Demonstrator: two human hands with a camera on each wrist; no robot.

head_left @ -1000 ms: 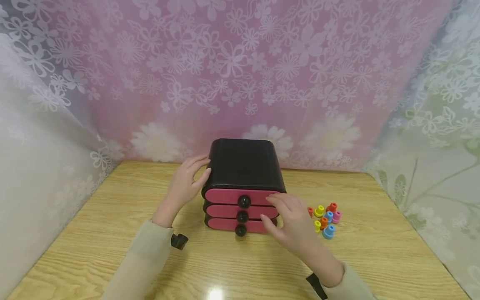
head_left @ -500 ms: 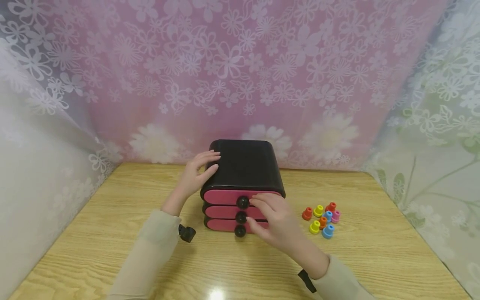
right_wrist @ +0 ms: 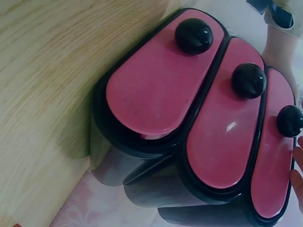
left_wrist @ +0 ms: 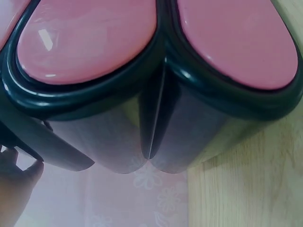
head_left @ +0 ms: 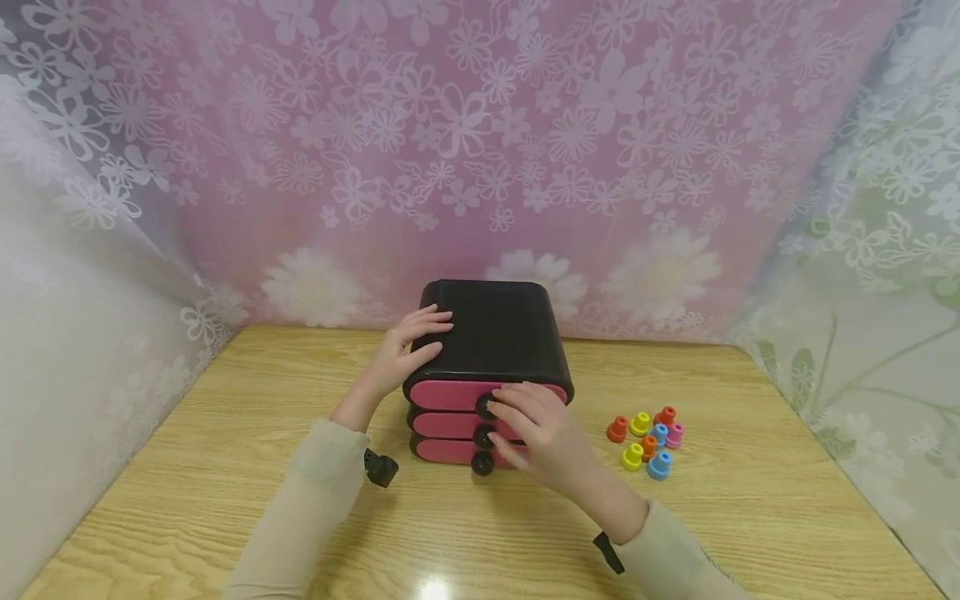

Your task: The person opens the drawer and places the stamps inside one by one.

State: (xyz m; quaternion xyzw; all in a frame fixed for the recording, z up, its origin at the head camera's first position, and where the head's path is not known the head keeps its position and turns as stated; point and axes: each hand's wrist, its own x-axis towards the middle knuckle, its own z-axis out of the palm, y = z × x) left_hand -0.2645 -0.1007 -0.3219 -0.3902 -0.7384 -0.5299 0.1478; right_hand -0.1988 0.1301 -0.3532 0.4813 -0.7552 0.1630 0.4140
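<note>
While left hand (head_left: pixel 401 358) steadies cabinet (head_left: pixel 491 329), right hand (head_left: pixel 536 433) at knob (head_left: pixel 485 406)

One black chest (head_left: pixel 491 329) stands on one wooden table (head_left: pixel 225 467), with three pink drawers (head_left: pixel 450 393) and three black knobs (head_left: pixel 482 463). Beside it sit seven small pegs (head_left: pixel 645 437). Two hands (head_left: pixel 543 442) are in sight.

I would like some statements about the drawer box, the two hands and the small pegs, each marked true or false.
1. The drawer box has three pink drawers with black knobs. True.
2. The left hand lies flat on the table. False: it rests on the box's top left edge.
3. The right hand is at the drawer fronts, near the knobs. True.
4. The colored pegs lie left of the box. False: they lie to its right.
5. All drawers look closed. True.
</note>
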